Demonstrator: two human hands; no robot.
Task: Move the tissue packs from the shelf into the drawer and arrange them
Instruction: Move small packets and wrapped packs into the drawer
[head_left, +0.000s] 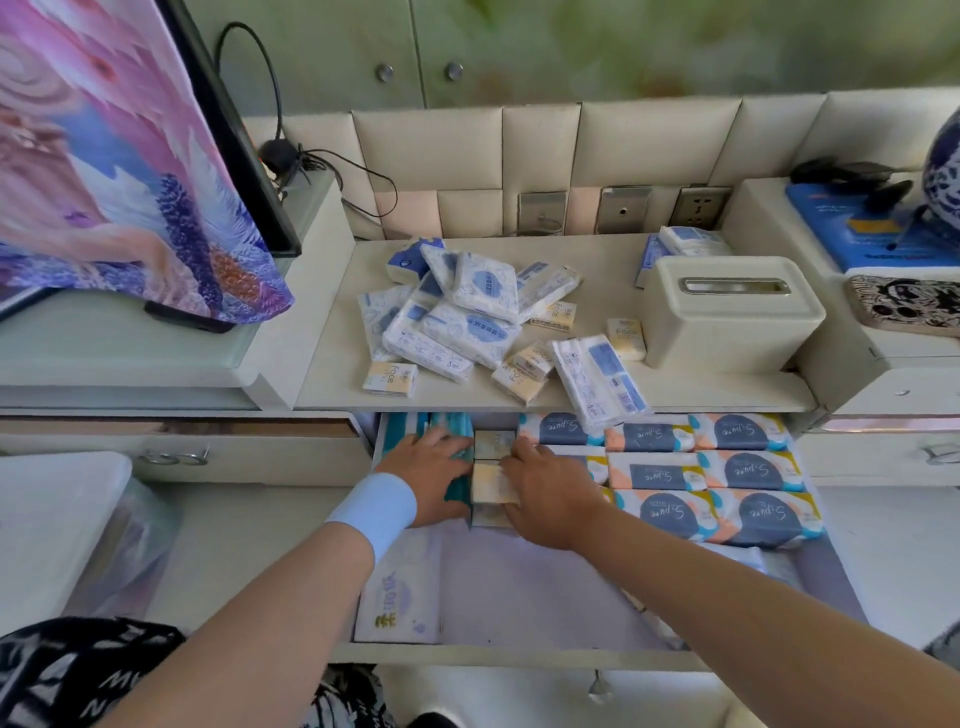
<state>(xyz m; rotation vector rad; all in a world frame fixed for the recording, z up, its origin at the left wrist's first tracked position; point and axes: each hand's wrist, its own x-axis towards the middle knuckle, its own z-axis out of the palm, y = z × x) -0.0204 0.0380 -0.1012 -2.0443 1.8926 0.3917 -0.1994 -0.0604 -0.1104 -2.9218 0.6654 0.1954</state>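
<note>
The shelf (701, 397) runs just above the back of the open drawer (519, 656), and most of your work is still up there. A loose pile of packs (457, 317) lies on it above the drawer's back left half: white-and-blue ones overlapping, with little yellow-banded ones scattered round the edges. A cream tissue box (727, 317) stands on the shelf above the drawer's back right.

Inside the drawer, the right side is filled with printed packs (701, 473), laid flat in neat rows and touching each other. Teal packs (457, 434) stand on edge at the drawer's back left. A flat white pack (400, 597) lies at its front left.

Your hands are both in the drawer's back middle. Your left hand (431, 478), with a pale wristband (374, 512), lies flat with its fingers straight on the teal packs. Your right hand (545, 493) grasps a small pack (491, 483), fingers curled over its right edge. That small pack sits between the teal packs and the printed packs, touching another one just behind it.
</note>
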